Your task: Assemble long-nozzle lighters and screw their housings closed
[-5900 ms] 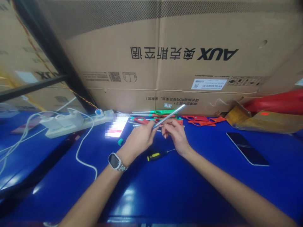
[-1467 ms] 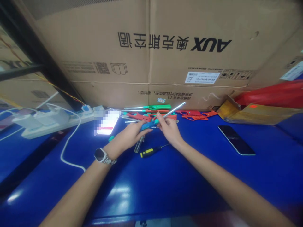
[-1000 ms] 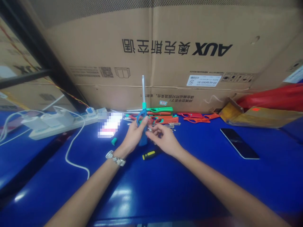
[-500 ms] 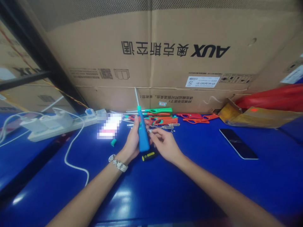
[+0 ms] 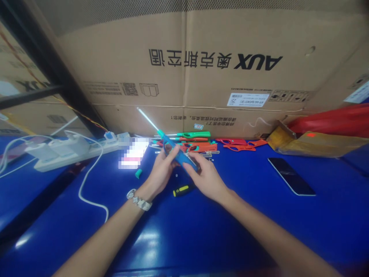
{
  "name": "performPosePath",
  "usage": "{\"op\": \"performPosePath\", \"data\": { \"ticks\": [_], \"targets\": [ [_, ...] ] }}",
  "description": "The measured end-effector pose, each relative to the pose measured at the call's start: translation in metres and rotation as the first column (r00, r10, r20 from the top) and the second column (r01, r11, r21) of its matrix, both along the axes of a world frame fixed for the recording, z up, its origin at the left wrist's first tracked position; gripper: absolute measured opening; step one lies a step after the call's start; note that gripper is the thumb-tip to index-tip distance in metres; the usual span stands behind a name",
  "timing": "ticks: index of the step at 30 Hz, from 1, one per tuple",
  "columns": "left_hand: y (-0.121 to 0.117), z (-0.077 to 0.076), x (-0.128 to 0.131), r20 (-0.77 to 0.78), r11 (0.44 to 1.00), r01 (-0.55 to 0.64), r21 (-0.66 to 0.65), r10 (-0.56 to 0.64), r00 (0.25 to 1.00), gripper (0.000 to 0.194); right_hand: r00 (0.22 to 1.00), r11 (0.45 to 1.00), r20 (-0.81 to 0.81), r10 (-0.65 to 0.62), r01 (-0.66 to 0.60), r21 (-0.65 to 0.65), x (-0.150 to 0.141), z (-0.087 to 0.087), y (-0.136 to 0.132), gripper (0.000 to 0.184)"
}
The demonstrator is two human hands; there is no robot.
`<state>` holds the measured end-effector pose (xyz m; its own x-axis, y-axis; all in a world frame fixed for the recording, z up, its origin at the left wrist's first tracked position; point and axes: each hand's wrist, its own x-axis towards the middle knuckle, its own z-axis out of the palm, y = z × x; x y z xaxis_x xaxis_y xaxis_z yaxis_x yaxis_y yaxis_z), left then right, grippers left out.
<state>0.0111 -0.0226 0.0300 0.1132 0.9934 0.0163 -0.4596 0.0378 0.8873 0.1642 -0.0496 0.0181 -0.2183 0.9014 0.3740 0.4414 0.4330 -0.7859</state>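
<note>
Fingers, head view: those of the left hand [image 5: 161,169] are closed about the middle of a long-necked blue plastic lighter [image 5: 182,157]; those of the right hand [image 5: 209,177] pinch its lower end. The lighter is held tilted above the blue glossy table [image 5: 173,238] — its silver metal tube [image 5: 147,118] points up and to the left. Just below the hands lies a black-and-yellow screwdriver handle [image 5: 181,191]; to the left, a small teal plastic cap [image 5: 138,173]. Behind — red, orange and green plastic lighter bodies [image 5: 201,147], near the brown cardboard box [image 5: 213,84]. Well apart, at right: a dark-screened phone [image 5: 291,176].
</note>
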Motion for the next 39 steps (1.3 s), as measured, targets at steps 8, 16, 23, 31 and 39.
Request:
{"op": "performPosePath", "data": {
  "ticks": [8, 16, 23, 31, 39],
  "targets": [
    [-0.002, 0.003, -0.015, -0.101, 0.995, 0.014, -0.095, -0.023, 0.995, 0.04, 0.929, 0.987, 0.354, -0.107, 0.056, 0.15, 0.018, 0.004, -0.001, 0.043],
    [-0.001, -0.005, -0.013, -0.132, 0.999, -0.027, -0.033, 0.023, 0.991, 0.043, 0.999, 1.0, -0.036, -0.02, 0.019, -0.015, 0.024, -0.001, 0.005, 0.035],
    [-0.001, -0.008, -0.011, -0.187, 0.985, -0.166, -0.045, 0.155, 0.97, 0.044, 0.996, 0.994, -0.028, 0.082, -0.084, -0.075, 0.027, 0.004, -0.001, 0.056],
    [-0.005, -0.007, -0.007, -0.225, 0.993, -0.119, -0.021, 0.111, 0.968, 0.045, 0.946, 0.992, 0.306, -0.107, 0.08, 0.099, 0.019, 0.004, -0.001, 0.034],
    [-0.007, -0.013, 0.003, -0.22, 1.0, -0.019, -0.005, 0.018, 0.975, 0.043, 0.867, 0.994, 0.485, -0.112, 0.102, 0.049, 0.011, 0.01, 0.003, 0.062]
  ]
}}
